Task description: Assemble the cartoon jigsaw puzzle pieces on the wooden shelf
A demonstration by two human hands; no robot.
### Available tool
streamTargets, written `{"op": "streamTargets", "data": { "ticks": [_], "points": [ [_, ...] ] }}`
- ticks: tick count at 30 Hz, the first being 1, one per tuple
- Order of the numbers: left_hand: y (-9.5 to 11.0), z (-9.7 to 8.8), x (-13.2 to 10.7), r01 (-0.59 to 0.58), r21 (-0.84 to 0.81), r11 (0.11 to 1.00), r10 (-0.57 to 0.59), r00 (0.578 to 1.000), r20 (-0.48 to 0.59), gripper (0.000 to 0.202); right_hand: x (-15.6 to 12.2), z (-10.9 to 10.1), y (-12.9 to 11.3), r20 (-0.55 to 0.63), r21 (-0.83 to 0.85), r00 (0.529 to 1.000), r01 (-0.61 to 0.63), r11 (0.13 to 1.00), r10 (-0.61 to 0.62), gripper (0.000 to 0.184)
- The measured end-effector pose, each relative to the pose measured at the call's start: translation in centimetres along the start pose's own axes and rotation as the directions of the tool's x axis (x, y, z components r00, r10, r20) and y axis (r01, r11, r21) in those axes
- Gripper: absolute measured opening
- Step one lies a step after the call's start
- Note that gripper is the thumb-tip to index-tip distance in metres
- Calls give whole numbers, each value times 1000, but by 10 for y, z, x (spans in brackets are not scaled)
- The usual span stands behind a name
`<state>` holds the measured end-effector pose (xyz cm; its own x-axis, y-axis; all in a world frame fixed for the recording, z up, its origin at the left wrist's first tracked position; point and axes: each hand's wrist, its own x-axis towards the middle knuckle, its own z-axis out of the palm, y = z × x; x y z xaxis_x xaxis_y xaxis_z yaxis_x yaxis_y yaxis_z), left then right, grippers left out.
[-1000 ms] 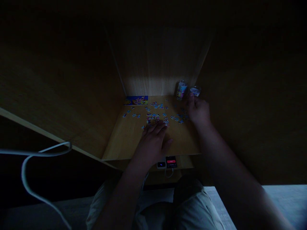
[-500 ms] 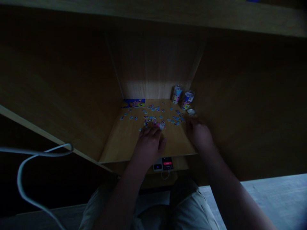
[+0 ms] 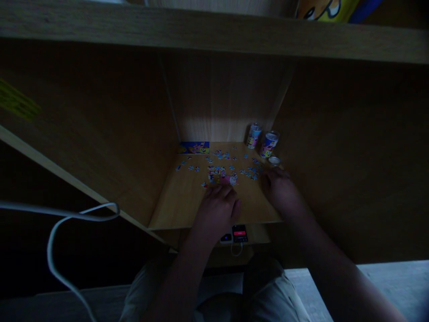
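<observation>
Small blue jigsaw pieces (image 3: 224, 155) lie scattered across a wooden shelf board (image 3: 181, 201). A partly joined puzzle section (image 3: 228, 180) with a pink figure sits near the middle. Just in front of it rests my left hand (image 3: 217, 203), palm down, fingers loosely bent and thumb apart, with no piece visible in it. My right hand (image 3: 279, 185) is beside the right-hand cluster of pieces (image 3: 250, 172), its fingers curled together; their tips are dim, and I cannot see what they hold. A round metal lid (image 3: 274, 160) lies just beyond that hand.
Two printed cartoon cans (image 3: 254, 136) (image 3: 269, 144) stand at the back right. A blue picture card (image 3: 194, 147) lies at the back left. Below the board are a phone (image 3: 240, 233) and its cable. A white cord (image 3: 50, 250) loops at left; side panels enclose the shelf.
The view has tilted up and shifted slightly. My left hand has drawn back from the joined section, uncovering more of it. The right hand has moved slightly toward the right-hand pieces.
</observation>
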<state>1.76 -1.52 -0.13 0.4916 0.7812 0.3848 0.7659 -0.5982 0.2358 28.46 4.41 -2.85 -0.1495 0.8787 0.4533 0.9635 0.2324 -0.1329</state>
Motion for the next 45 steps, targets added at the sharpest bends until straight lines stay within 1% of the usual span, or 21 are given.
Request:
{"op": "streamTargets", "data": {
  "ticks": [5,11,17,23,29,32,34,37,39,42,45],
  "points": [
    [-1,3,-1,59,31,998,-58,998,-19,32,0,-6,-6,25,-19,1000,5,1000,-4,26],
    [0,0,-1,58,42,997,-58,998,13,23,2,-9,-12,34,7,998,47,999,-47,25],
    [-3,5,-3,54,27,998,-54,998,-31,38,3,-8,-12,4,28,998,59,998,-60,27],
    [-2,4,-2,60,31,998,-60,998,-5,34,8,-5,-10,1,56,998,62,996,-62,26],
    [-1,2,-2,50,35,998,-50,999,-7,29,18,5,-10,9,73,999,47,996,-48,27],
    [-1,1,-3,22,35,999,-22,1000,0,27,21,10,-7,-1,157,995,97,983,-98,29],
    [-1,0,-4,11,43,999,-11,1000,10,25,21,13,-4,-22,213,985,170,962,-170,37],
    [0,0,-5,9,47,999,-10,1000,22,22,20,17,0,-38,264,957,288,921,-288,50],
    [0,0,-5,5,35,999,-6,1000,21,21,21,20,2,-34,277,943,326,904,-330,55],
    [0,1,-6,-9,12,1000,9,1000,6,19,23,24,3,-2,256,941,327,910,-338,49],
    [0,0,-6,-26,2,1000,26,1000,-5,16,23,27,3,3,204,958,282,938,-288,40]
  ]
}}
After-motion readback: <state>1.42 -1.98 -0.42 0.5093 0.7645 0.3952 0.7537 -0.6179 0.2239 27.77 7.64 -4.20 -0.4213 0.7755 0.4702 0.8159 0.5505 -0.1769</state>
